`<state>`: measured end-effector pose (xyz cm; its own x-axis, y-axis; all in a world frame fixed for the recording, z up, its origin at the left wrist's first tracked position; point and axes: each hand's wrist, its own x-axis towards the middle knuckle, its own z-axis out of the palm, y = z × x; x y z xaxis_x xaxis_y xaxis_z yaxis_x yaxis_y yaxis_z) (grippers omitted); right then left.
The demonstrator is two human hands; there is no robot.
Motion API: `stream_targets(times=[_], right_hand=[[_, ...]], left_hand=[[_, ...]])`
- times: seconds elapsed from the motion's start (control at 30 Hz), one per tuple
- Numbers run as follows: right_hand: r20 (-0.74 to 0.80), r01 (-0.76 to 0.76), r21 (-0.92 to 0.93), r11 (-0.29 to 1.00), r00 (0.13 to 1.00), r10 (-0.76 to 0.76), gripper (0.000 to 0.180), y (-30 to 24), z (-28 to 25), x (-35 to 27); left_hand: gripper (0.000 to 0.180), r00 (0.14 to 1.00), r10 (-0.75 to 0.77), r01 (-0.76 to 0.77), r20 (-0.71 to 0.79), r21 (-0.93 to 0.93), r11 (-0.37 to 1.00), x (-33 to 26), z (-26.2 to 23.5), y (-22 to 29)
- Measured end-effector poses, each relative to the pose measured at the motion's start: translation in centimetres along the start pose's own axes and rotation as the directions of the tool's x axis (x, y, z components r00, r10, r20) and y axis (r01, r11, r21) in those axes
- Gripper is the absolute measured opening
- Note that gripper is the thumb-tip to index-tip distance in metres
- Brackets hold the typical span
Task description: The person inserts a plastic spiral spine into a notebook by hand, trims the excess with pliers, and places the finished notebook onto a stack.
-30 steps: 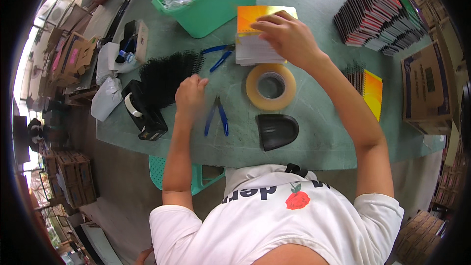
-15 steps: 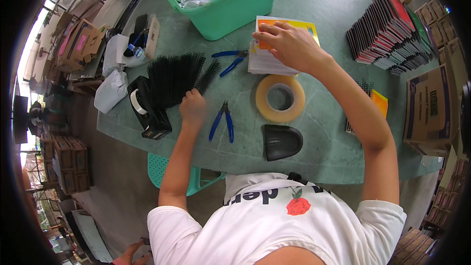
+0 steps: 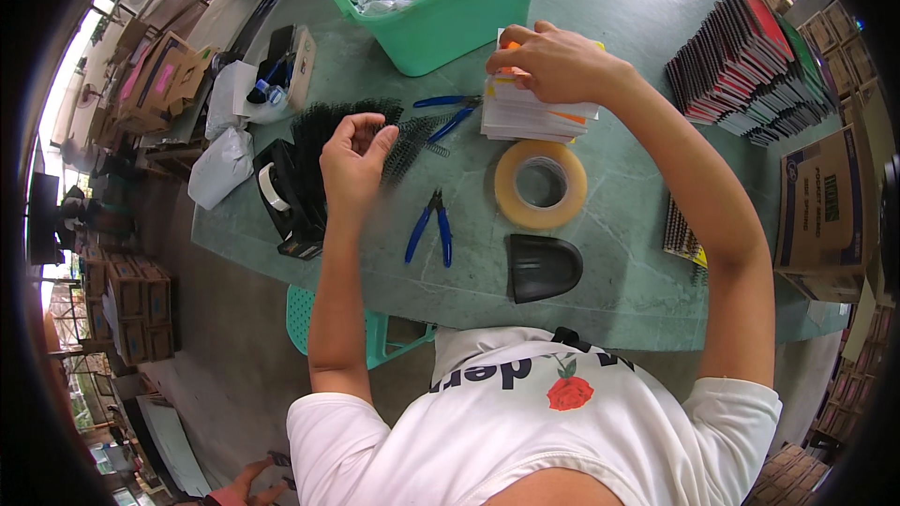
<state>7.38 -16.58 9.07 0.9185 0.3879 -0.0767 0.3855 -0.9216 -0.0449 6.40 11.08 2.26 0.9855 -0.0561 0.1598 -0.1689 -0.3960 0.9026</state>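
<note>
Your left hand (image 3: 352,167) curls its fingers at black binding coils (image 3: 408,145) toward the tabletop's (image 3: 623,290) left edge; your right hand (image 3: 567,66), fingers bent, presumably steadies the far-side notebook stack (image 3: 530,119). Both grips unclear.

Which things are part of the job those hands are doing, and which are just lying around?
Seem part of the job:
black coiled spirals, at the left hand
stack of white paper with orange-and-yellow covers, under the right hand

Seem to be just lying about for now:
two blue-handled metal pliers
wide yellowish tape roll
black curved plastic piece
green plastic tub
</note>
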Motion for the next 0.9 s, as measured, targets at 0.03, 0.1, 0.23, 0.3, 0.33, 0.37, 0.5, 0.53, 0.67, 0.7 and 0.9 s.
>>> stream_targets(times=[0.03,0.1,0.23,0.3,0.33,0.37,0.5,0.53,0.67,0.7,0.9], right_hand=[[0.008,0.0,0.015,1.0,1.0,0.0,0.037,0.1,-0.1,0.0],[-0.027,0.038,0.063,0.997,0.999,-0.037,0.035,0.8,0.2,0.1],[-0.037,0.096,0.162,0.982,0.995,-0.092,0.036,2.0,0.1,0.6],[-0.052,0.118,0.185,0.976,0.993,-0.11,0.036,2.3,0.0,0.7],[-0.058,0.125,0.199,0.972,0.992,-0.116,0.037,2.5,0.1,0.7],[-0.074,0.117,0.218,0.969,0.992,-0.103,0.036,2.4,0.0,0.6],[-0.183,0.102,0.226,0.969,0.981,-0.06,0.033,2.1,0.4,0.2],[-0.219,0.094,0.213,0.973,0.975,-0.047,0.032,2.1,0.8,0.0],[-0.541,0.043,0.37,0.928,0.822,0.178,0.031,3.4,1.8,-1.5],[-0.605,0.043,0.358,0.933,0.771,0.197,0.029,3.5,0.9,-3.0],[-0.589,0.147,0.261,0.954,0.807,0.036,0.028,-4.2,4.5,-9.3]], left_hand=[[0.019,0.998,0.063,-0.065,-0.025,-0.094,0.993,0.3,0.1,-0.1],[0.015,0.979,0.182,-0.2,-0.091,-0.273,0.941,1.1,0.9,-0.1],[0.021,0.933,0.36,-0.351,0.012,-0.203,0.914,2.0,4.6,1.1],[0.026,0.864,0.489,-0.49,0.119,-0.024,0.871,2.8,6.6,0.4],[0.028,0.822,0.539,-0.557,0.184,0.058,0.829,3.1,7.5,-0.4],[0.028,0.845,0.468,-0.519,0.26,0.187,0.834,3.1,8.0,-1.4],[0.027,0.875,0.306,-0.46,0.375,0.443,0.77,2.8,9.0,-5.1],[0.026,0.857,0.355,-0.498,0.373,0.423,0.757,2.6,9.0,-5.1],[0.027,0.861,0.424,-0.503,0.281,0.343,0.793,3.1,8.2,-3.7],[0.025,0.868,0.442,-0.493,0.226,0.279,0.824,3.4,7.8,-3.4],[0.02,0.833,0.513,-0.527,-0.207,-0.016,0.85,4.0,5.3,-2.6]])
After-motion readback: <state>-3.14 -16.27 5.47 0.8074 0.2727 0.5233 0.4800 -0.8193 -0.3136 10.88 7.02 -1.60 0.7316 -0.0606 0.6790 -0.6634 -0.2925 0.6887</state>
